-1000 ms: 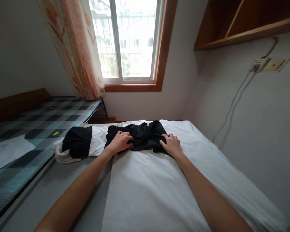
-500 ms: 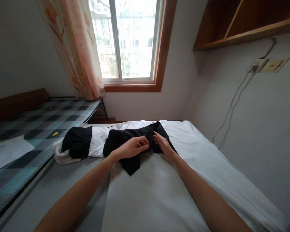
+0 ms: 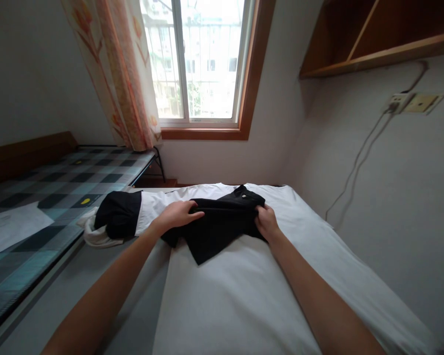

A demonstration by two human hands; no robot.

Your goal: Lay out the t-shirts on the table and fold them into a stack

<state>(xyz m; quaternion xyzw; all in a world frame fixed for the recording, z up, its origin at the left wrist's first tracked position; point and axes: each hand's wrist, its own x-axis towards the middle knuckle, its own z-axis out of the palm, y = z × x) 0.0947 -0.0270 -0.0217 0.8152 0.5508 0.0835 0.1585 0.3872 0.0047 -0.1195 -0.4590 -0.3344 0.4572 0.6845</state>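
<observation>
A black garment (image 3: 222,229) lies across the bed, partly folded, one pointed corner hanging toward me. A small pale label shows near its far right end. My left hand (image 3: 174,216) holds its upper left edge, thumb in front and fingers over the fold. At the right end, my right hand (image 3: 267,222) is closed on the cloth, its fingertips partly hidden. Left of my left hand sits a rolled black-and-white bundle of cloth (image 3: 119,214).
A white sheet (image 3: 229,301) covers the bed under the garment. On the left stands another bed with a checked mattress (image 3: 107,165) and a paper sheet (image 3: 15,228) on it. A wall shelf (image 3: 385,54) and a hanging cable (image 3: 355,167) are at the right.
My hands have moved apart, left hand leftward and right hand slightly rightward. The black garment between them is now spread flatter, its upper edge drawn into a straighter fold.
</observation>
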